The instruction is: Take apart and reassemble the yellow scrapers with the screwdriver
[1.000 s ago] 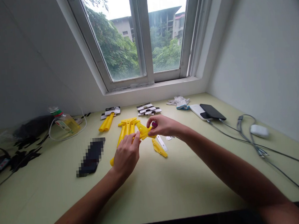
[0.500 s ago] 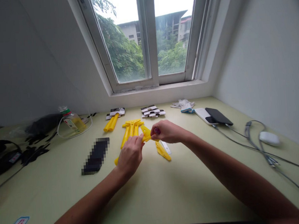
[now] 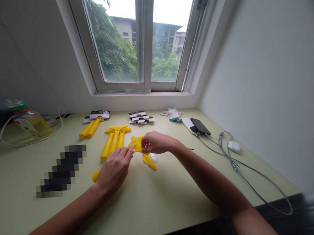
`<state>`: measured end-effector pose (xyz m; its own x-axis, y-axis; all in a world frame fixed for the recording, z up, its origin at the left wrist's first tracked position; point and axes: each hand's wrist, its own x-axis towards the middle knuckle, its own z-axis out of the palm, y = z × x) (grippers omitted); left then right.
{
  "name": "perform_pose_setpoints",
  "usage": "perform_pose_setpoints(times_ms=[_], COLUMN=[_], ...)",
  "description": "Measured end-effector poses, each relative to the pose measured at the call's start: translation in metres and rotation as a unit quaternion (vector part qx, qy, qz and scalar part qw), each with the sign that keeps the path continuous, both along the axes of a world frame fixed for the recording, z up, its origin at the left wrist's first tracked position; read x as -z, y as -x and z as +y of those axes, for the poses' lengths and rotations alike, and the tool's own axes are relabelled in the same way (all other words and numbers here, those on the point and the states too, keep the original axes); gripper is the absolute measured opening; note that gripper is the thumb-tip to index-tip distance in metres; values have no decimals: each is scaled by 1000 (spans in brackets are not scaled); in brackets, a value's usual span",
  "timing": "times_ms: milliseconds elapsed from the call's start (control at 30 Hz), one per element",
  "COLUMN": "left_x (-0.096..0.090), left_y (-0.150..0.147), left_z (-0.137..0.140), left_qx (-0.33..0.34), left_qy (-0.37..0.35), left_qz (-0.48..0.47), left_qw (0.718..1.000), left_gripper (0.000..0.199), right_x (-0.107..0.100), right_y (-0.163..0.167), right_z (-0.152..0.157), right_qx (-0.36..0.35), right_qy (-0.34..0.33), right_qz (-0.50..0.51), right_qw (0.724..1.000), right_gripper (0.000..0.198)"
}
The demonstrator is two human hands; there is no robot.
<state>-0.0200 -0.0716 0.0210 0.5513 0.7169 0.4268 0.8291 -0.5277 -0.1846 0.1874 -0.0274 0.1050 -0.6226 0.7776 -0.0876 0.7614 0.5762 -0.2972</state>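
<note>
My left hand (image 3: 116, 168) is closed round the handle of a yellow plastic scraper (image 3: 136, 143); the handle's end sticks out below the palm and its broad head points right. At that head my right hand (image 3: 158, 143) is closed, fingertips close against the plastic. A purple screwdriver handle (image 3: 147, 143) shows in the right fist; most of the tool is hidden, and a thin dark tip shows beyond the forearm. Beneath the hands lie a loose yellow blade cover (image 3: 149, 161) and a pale flat blade (image 3: 153, 157).
Several yellow scrapers (image 3: 116, 141) lie side by side behind my left hand. Two yellow handles (image 3: 90, 127) rest by packaging cards (image 3: 100, 114); more cards (image 3: 141, 117) are stacked near the window. A bottle (image 3: 32, 121) stands left, gloves (image 3: 171, 113), phone (image 3: 200, 126) and cables (image 3: 222, 147) right.
The camera view has turned to the right, so things sit further left in the picture. Both hands stay on the scraper, its head tilted differently; a dark tip now shows past the right forearm.
</note>
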Motion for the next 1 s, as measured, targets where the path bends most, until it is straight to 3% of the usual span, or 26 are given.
perform_pose_setpoints(times_ms=[367,733,1000], left_x=[-11,-10,-8], left_y=[-2,-2,-2], left_z=[-9,-10,-9], left_qx=[-18,-18,-3], left_qy=[-1,33,29], left_qz=[95,90,87], left_qw=[995,995,996], left_gripper=[41,40,36], right_x=[11,18,18], right_y=[20,29,23], right_z=[-12,-19,-18], right_qx=[-21,13,-21], right_qy=[-58,-70,-81], right_qz=[-76,-112,-93], right_qw=[995,991,992], right_gripper=[18,18,18])
